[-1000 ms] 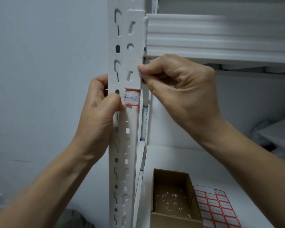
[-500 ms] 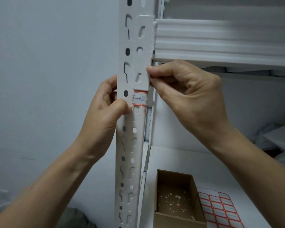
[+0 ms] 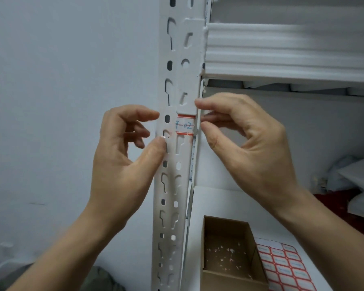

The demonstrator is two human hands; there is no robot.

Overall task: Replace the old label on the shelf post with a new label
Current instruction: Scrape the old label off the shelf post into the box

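Here, the white slotted shelf post point(image 3: 178, 51) runs top to bottom through the middle of the frame. The label point(image 3: 184, 125), red-edged with blue handwriting that reads 7-02, is stuck flat on the post's front face at mid height, just below a raised bracket plate point(image 3: 192, 80).

The left hand point(image 3: 122, 160) sits left of the post. Its thumb tip touches the post's front just below and left of the label. Its fingers point(image 3: 135, 114) are loosely curled, apart from the thumb, and hold nothing.

The right hand point(image 3: 250, 152) is at the post's right edge. Its index fingertip touches the plate's edge just above the label, and its thumb lies just beside the label's right end. A gap shows between them, with nothing clamped.

At upper right a white shelf beam point(image 3: 282, 51) meets the post. At lower centre, an open cardboard box point(image 3: 229, 278) with paper scraps inside stands on the lower shelf board point(image 3: 225, 200). A sheet of red-bordered labels point(image 3: 282, 267) lies just right of the box.
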